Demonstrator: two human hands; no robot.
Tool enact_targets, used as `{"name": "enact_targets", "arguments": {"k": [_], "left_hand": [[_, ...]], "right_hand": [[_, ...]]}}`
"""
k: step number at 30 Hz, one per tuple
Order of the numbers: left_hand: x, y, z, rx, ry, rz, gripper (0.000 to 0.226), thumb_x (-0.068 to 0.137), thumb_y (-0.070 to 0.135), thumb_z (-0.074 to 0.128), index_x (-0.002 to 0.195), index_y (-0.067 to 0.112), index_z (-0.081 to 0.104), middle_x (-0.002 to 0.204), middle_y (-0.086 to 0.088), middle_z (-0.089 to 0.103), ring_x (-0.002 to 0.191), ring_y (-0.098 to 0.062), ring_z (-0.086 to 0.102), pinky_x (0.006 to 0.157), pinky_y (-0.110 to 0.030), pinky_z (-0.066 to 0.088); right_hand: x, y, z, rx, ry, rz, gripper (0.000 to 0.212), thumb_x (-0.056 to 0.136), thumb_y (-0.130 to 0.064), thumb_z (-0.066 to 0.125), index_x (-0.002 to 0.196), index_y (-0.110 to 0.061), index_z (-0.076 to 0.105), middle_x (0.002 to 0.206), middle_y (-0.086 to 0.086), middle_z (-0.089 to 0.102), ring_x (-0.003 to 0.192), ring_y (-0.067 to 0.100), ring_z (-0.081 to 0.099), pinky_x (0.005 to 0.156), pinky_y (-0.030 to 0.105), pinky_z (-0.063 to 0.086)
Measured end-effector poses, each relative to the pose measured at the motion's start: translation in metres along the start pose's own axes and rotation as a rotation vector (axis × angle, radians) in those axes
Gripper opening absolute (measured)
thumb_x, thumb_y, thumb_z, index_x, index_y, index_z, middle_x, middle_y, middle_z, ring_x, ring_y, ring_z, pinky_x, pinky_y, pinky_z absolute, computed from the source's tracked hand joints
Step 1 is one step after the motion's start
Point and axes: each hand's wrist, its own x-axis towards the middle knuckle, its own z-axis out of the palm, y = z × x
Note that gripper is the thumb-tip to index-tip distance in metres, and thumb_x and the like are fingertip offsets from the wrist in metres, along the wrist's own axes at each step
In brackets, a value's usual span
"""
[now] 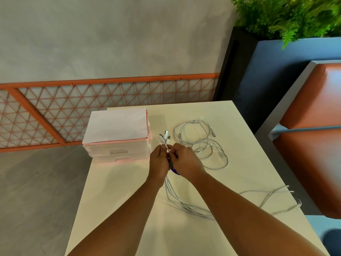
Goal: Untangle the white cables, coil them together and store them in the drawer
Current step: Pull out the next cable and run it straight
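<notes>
Several white cables [201,143] lie in loose loops on the white table [129,200], right of the hands. My left hand [160,161] grips a bunch of cable ends, and their plugs [165,136] stick up above its fingers. My right hand [186,160] pinches the same bunch just beside the left hand. Strands [175,198] hang from the hands, run under my right forearm and trail to the table's right edge. A small blue thing [174,170] shows between the hands. The pink drawer unit [118,145] stands left of the hands, its drawers closed.
White paper [116,124] lies on top of the drawer unit. An orange lattice rail [92,97] runs along the grey wall behind. At right stand an orange and blue bench [310,126] and a planter with green leaves [287,15].
</notes>
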Motion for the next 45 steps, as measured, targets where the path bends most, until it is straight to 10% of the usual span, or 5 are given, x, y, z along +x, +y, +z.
{"name": "enact_targets", "arguments": {"k": [12,25,32,37,45], "left_hand": [[0.004,0.005,-0.006,-0.054,0.097,-0.013,0.033,0.107,0.025,0.038,0.078,0.015,0.048,0.067,0.003,0.037,0.054,-0.01,0.036,0.044,-0.021,0.026],[0.017,0.009,-0.031,-0.221,0.231,-0.061,0.033,0.107,0.024,0.041,0.077,0.016,0.049,0.068,0.0,0.042,0.059,-0.011,0.047,0.047,-0.024,0.031],[0.023,0.01,-0.057,-0.408,0.301,-0.119,0.034,0.107,0.022,0.036,0.074,0.016,0.046,0.066,-0.001,0.05,0.064,-0.018,0.065,0.068,-0.035,0.05],[0.02,0.004,-0.055,-0.487,0.146,-0.169,0.038,0.107,0.024,0.036,0.072,0.014,0.044,0.055,-0.003,0.042,0.044,-0.018,0.046,0.061,-0.042,0.059],[0.014,0.003,-0.056,-0.235,0.022,-0.188,0.039,0.107,0.027,0.037,0.069,0.017,0.039,0.056,0.002,0.028,0.045,-0.011,0.018,0.044,-0.016,0.015]], "right_hand": [[-0.003,0.04,-0.017,-0.18,-0.19,-0.024,0.028,0.099,-0.036,0.052,0.11,-0.015,0.067,0.102,0.007,0.071,0.094,0.027,0.066,0.083,0.04,0.055],[-0.005,0.131,-0.044,-0.43,0.124,0.251,0.019,0.096,-0.027,0.058,0.107,-0.02,0.073,0.122,0.005,0.053,0.118,0.031,0.042,0.093,0.047,0.047],[-0.003,0.152,-0.071,0.06,0.141,0.623,0.023,0.093,-0.032,0.067,0.09,-0.009,0.069,0.084,0.011,0.064,0.084,0.032,0.057,0.07,0.032,0.046],[0.011,0.146,-0.07,0.655,0.233,0.752,0.021,0.093,0.007,0.047,0.103,0.005,0.066,0.075,0.016,0.062,0.063,0.028,0.059,0.055,0.031,0.053],[0.043,0.108,-0.097,0.908,0.411,0.713,0.027,0.083,0.015,0.063,0.106,0.0,0.06,0.084,0.023,0.061,0.063,0.026,0.061,0.064,0.034,0.057]]}}
